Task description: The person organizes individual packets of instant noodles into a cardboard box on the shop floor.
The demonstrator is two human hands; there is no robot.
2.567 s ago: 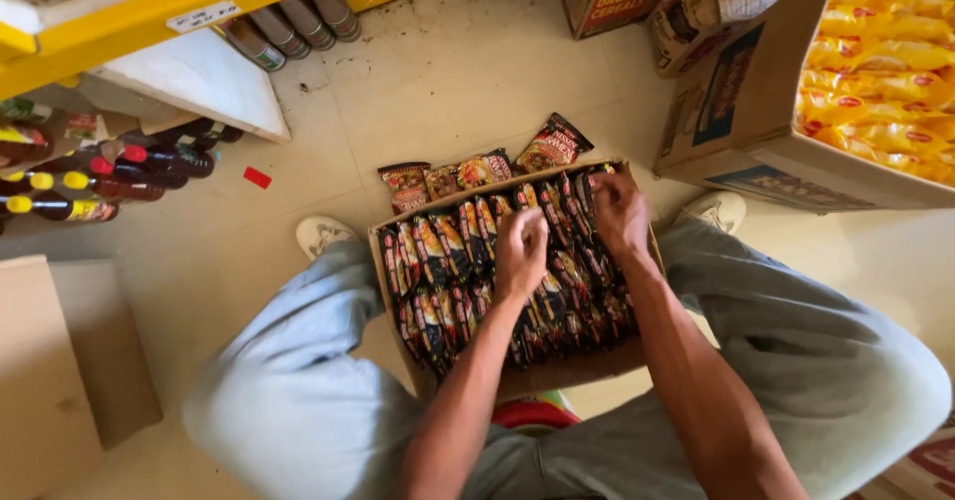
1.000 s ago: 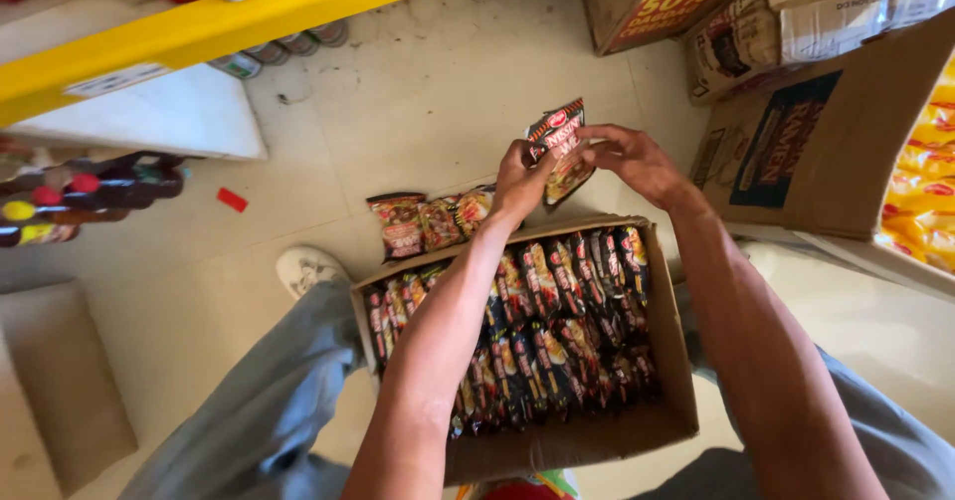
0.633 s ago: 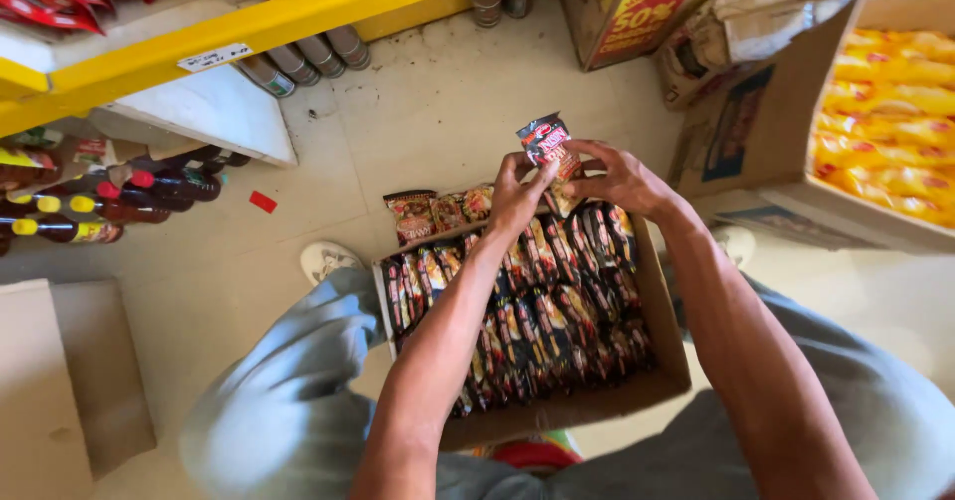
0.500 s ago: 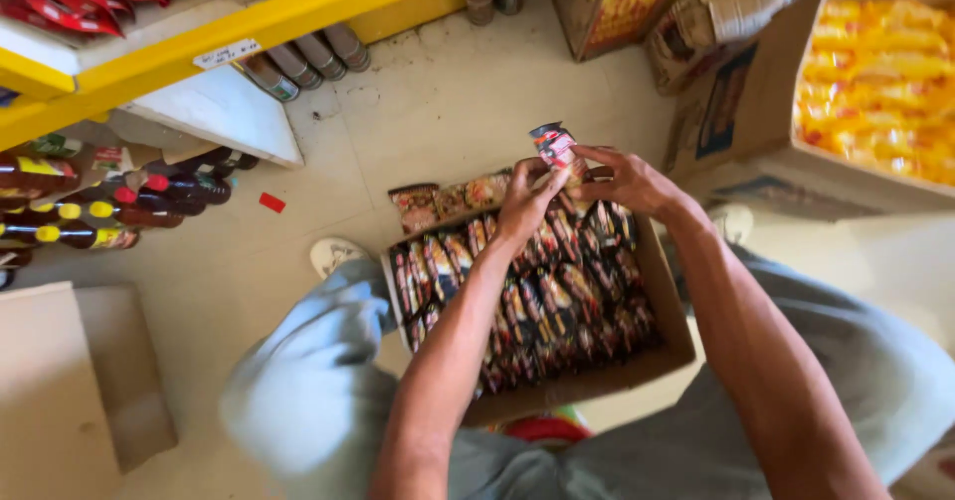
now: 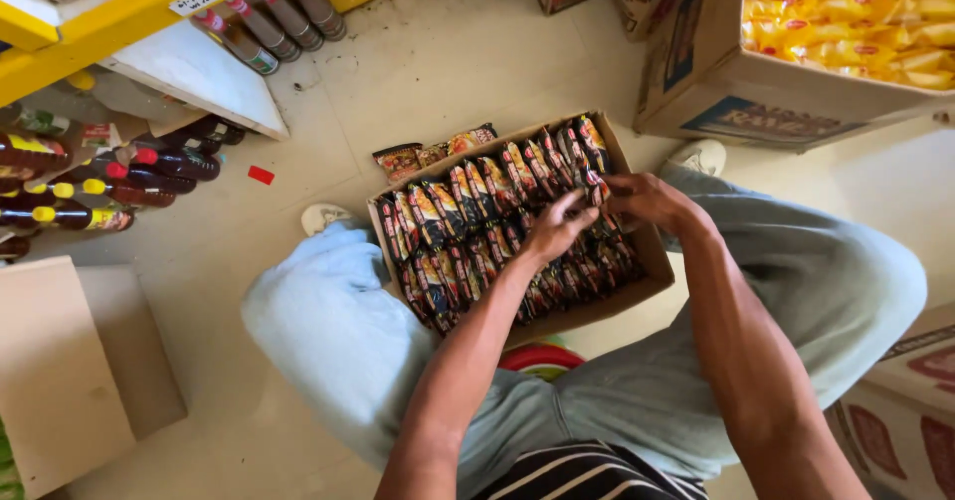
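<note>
- My left hand [image 5: 553,231] is down in the open cardboard box [image 5: 652,253] that sits on the floor between my knees, fingers curled and pressing into the rows of dark sachets [image 5: 468,223]; I cannot tell whether they pinch one sachet or only rest on the stack
- My right hand [image 5: 647,201] is at the box's far right side, just beside the left one, fingers bent down among the packets near the rim; what they grip is hidden by the hand itself, so I cannot tell
- The sachets stand on edge in tight rows and fill the box almost wall to wall
- A few loose sachets of the same kind [image 5: 430,152] lie on the floor, touching the far wall of the box
- I see pale trousers [image 5: 338,311] on both sides of the box, a white shoe [image 5: 323,218] to its left and another shoe [image 5: 699,154] to its right
- Far right, a big open carton of yellow packets [image 5: 846,22] stands near the box
- Far left, brown bottles with red and yellow caps [image 5: 109,187] lie under the yellow shelf edge [image 5: 119,22]
- A small red scrap [image 5: 261,175] lies on the floor between bottles and box
</note>
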